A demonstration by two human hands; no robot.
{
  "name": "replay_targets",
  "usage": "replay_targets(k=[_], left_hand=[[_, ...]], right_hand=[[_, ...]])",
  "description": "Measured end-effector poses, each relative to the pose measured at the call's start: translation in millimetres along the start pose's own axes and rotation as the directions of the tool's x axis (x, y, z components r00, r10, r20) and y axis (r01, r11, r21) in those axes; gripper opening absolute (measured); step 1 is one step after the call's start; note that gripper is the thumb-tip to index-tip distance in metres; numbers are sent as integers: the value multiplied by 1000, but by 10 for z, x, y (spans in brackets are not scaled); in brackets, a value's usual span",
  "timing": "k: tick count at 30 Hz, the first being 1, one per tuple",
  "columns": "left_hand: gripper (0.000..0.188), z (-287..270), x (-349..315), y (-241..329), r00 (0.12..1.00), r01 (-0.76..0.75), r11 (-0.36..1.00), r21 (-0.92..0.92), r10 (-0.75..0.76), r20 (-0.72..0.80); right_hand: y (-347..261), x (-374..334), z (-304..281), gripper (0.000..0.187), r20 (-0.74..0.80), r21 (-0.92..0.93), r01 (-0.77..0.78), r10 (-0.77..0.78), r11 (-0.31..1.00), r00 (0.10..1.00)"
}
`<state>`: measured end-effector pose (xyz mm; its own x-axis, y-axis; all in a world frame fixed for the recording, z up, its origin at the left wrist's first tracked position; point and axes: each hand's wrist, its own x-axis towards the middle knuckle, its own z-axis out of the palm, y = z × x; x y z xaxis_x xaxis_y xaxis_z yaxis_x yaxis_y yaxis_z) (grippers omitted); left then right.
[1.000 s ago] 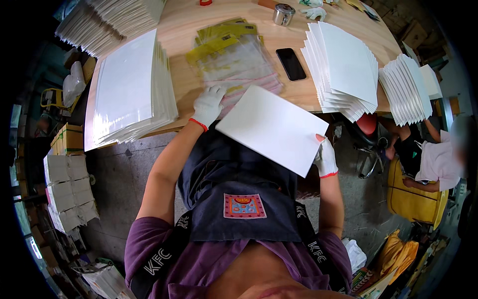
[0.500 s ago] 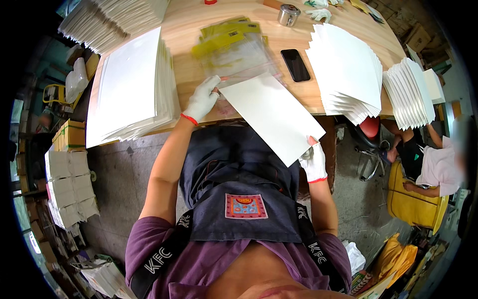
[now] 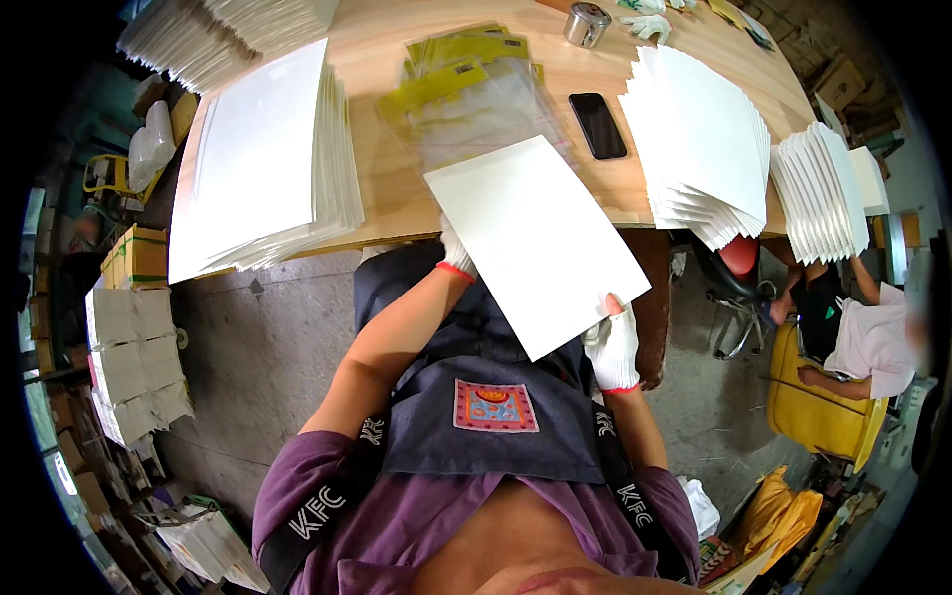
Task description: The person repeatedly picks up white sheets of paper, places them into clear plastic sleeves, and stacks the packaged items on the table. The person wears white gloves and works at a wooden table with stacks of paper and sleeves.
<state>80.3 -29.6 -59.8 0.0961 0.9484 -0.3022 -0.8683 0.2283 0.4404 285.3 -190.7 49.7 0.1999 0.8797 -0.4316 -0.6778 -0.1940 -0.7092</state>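
Observation:
A white rectangular sheet (image 3: 535,243) is held at a slant over my lap, its far corner overlapping the table's front edge. My right hand (image 3: 613,347), in a white glove that leaves the thumb tip bare, pinches the near right corner, thumb on top. Most of my gloved left hand (image 3: 453,244) is beneath the sheet's left edge, so its fingers are hidden. Just beyond the sheet lie overlapping clear plastic bags (image 3: 476,109) with yellow-green bands.
A tall white stack (image 3: 258,149) fills the table's left, and fanned white sheets (image 3: 694,139) lie on the right beside a black phone (image 3: 597,126). Farther back are a metal cup (image 3: 587,25) and a spare glove (image 3: 648,27). Another person (image 3: 863,337) sits at far right.
My left hand has moved from the bags toward me and under the sheet. The sheet has turned a little and come nearer, still in my right hand.

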Motion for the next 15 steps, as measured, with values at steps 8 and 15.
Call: replay_targets(k=[8,15], left_hand=[[23,-131,-562,-513,965,247,927,283,-263,18],[16,-553,-623,-549,978,83,830,551,39,-206]], right_hand=[[325,196,-71,31,-45,-129,-174,169,976,985],[908,557,395,44,264,429,-349,254,833,930]])
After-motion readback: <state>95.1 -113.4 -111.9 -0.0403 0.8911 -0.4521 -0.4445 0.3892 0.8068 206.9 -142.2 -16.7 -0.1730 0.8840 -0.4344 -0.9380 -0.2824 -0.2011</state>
